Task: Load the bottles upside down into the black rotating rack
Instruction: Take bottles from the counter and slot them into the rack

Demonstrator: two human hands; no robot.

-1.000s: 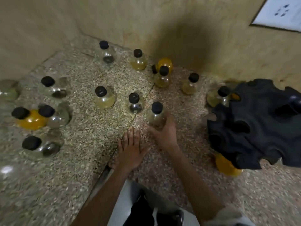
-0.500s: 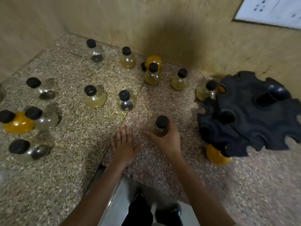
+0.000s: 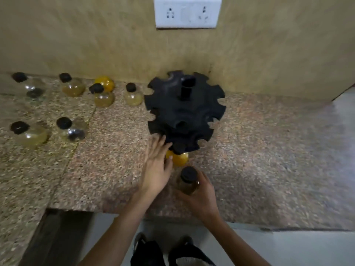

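Head view: the right hand (image 3: 200,191) curls its fingers round a bottle (image 3: 187,182), cap up, just near of the black rotating rack (image 3: 184,110) on the desk (image 3: 269,150), likely staged for inversion. The left hand (image 3: 156,166), fingers straight and together, touches the rack's lower near-left edge, probably to steady or turn it.

Nine bottles (image 3: 32,138) in sight: seven pale, two orange. One black rack (image 3: 184,112). Two hands: left hand (image 3: 156,164), right hand (image 3: 201,194). One socket plate (image 3: 187,12).

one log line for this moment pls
right hand: grips bottle, cap up | left hand: open, at lower tier of black rack | orange bottle: at rack's near side
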